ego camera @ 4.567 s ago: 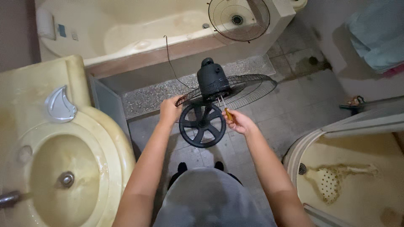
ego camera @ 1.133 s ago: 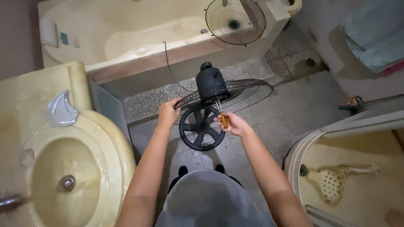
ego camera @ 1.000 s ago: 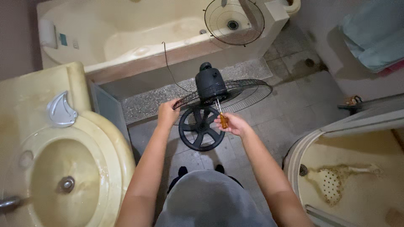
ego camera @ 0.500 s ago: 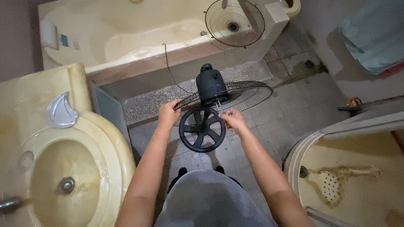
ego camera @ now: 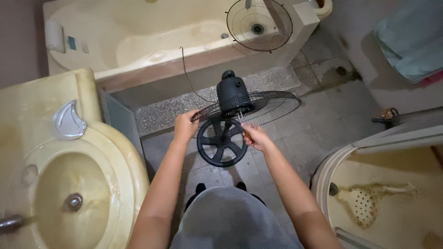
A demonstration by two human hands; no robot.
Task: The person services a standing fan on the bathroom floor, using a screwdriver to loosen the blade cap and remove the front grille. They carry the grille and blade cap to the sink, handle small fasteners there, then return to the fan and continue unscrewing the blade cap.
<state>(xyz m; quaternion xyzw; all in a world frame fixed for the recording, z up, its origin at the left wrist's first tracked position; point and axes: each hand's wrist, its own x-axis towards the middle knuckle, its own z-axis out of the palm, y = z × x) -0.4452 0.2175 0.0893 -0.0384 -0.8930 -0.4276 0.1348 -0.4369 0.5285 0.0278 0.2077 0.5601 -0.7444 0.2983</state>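
Observation:
A black fan stands on the tiled floor in front of me, with its motor housing point(ego camera: 233, 92) on top, its rear wire grille point(ego camera: 272, 105) lying flat around it and its round base point(ego camera: 220, 146) below. My left hand point(ego camera: 184, 127) grips the grille's near left rim. My right hand point(ego camera: 256, 137) is closed around a screwdriver point(ego camera: 241, 118). The thin shaft points up at the underside of the motor housing. The orange handle is almost hidden in the fist. A second, detached round wire grille point(ego camera: 258, 23) leans on the bathtub's corner.
A yellowed bathtub point(ego camera: 138, 39) runs along the far side, with the fan's cord trailing toward it. A stained sink point(ego camera: 69, 184) fills the left, and a shower tray point(ego camera: 383, 203) sits at the lower right. A blue towel point(ego camera: 410, 37) hangs at the upper right.
My right hand has turned on the screwdriver, so the orange handle that showed earlier is now covered by my fingers. My left hand has kept its grip on the grille.

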